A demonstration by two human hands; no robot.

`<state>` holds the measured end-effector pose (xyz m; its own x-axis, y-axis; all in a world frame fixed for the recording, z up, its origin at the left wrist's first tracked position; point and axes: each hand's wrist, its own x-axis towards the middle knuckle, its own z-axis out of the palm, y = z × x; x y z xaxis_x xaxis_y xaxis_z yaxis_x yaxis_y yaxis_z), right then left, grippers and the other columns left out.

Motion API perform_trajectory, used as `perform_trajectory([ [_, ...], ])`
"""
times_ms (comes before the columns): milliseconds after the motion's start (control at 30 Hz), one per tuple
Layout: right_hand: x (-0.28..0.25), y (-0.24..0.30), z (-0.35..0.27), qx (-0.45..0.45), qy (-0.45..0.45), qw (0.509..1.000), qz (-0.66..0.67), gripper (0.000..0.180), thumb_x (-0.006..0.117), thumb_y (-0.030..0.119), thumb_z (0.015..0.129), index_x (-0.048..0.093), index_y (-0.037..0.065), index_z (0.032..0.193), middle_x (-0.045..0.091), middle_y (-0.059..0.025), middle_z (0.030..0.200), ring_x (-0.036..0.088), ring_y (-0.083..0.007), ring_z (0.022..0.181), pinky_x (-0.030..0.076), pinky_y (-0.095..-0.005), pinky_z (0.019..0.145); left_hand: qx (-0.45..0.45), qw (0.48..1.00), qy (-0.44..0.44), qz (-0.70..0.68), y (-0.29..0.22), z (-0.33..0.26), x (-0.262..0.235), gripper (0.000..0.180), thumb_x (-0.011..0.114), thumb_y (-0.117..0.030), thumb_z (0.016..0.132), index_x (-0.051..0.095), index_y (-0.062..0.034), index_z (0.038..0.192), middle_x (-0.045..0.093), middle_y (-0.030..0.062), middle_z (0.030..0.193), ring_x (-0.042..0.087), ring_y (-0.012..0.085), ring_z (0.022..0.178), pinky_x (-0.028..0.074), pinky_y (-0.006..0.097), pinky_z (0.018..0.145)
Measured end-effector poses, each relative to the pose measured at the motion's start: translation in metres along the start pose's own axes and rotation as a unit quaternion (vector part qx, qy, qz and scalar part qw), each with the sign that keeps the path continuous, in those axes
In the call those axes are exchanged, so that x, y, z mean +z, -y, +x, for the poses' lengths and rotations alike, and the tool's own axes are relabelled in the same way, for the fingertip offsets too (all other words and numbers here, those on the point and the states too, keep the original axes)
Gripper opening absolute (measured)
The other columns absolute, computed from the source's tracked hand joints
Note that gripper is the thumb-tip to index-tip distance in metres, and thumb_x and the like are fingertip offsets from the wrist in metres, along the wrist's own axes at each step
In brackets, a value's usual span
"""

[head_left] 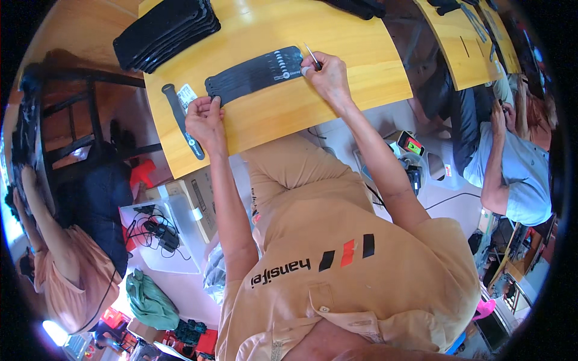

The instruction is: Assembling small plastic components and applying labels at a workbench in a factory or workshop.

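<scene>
A row of overlapping black straps [247, 78] lies fanned out on the yellow wooden table [265, 129], with pale printed marks at its right end. My left hand [206, 123] is closed at the row's lower left corner, thumb and forefinger pinching the edge of a strap. At the right end, my right hand [328, 77] grips a slim tool [313, 57] with a dark handle and a thin metal tip pointing up and left; its exact kind is unclear. Those fingers also touch the straps' right edge. Left of my left hand lies a single black strap [180, 120].
A thick stack of black pieces [165, 36] stands at the table's far left, and a white printed label [186, 95] lies by the single strap. Below left, a clear bin [171, 243] holds black cables. Other people sit at left and right, one in a light blue shirt [512, 171].
</scene>
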<state>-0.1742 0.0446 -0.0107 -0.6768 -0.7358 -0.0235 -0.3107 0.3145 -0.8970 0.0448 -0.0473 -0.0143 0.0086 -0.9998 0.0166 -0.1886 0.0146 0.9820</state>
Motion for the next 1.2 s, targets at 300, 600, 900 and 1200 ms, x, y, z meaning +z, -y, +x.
perform_trajectory([
  [300,-0.001,-0.004,-0.001,-0.06,-0.038,0.996,-0.054,0.007,0.056,0.003,0.067,0.062,0.002,0.07,0.06,-0.0142,0.062,0.059,-0.0262,0.058,0.047,-0.0348,0.059,0.038,0.999,-0.003,0.018,0.001,-0.001,-0.003,0.015,0.065,0.003,0.073,0.051,0.001,0.078,0.053,0.0038,0.062,0.05,0.0086,0.048,0.041,0.021,0.044],
  [600,-0.018,-0.004,0.003,-0.008,-0.007,1.0,-0.016,0.009,0.056,0.004,0.069,0.063,0.003,0.075,0.059,-0.0149,0.062,0.059,-0.0248,0.059,0.046,-0.0335,0.059,-0.022,1.0,0.0,-0.002,-0.013,-0.001,-0.005,0.006,0.057,-0.003,0.08,0.054,0.0018,0.082,0.056,0.0097,0.071,0.057,0.0133,0.054,0.044,0.025,0.048],
  [900,-0.015,0.003,-0.017,-0.158,-0.02,0.983,-0.088,0.01,0.055,0.004,0.073,0.062,0.004,0.079,0.059,-0.0153,0.074,0.058,-0.0314,0.068,0.046,-0.0391,0.063,0.358,0.849,0.13,0.365,-0.016,-0.057,0.037,0.049,0.059,-0.023,0.079,0.046,-0.004,0.122,0.048,0.0135,0.122,0.042,0.0296,0.116,0.03,0.049,0.097],
  [1200,0.001,0.006,-0.028,-0.232,-0.025,0.953,-0.194,0.027,0.055,0.002,0.071,0.057,0.009,0.097,0.054,-0.0127,0.081,0.058,-0.0339,0.07,0.048,-0.0436,0.06,0.284,0.843,0.25,0.383,-0.012,-0.061,0.037,0.066,0.056,-0.035,0.08,0.031,-0.0062,0.134,0.02,0.014,0.143,0.019,0.0302,0.132,0.012,0.052,0.105],
])
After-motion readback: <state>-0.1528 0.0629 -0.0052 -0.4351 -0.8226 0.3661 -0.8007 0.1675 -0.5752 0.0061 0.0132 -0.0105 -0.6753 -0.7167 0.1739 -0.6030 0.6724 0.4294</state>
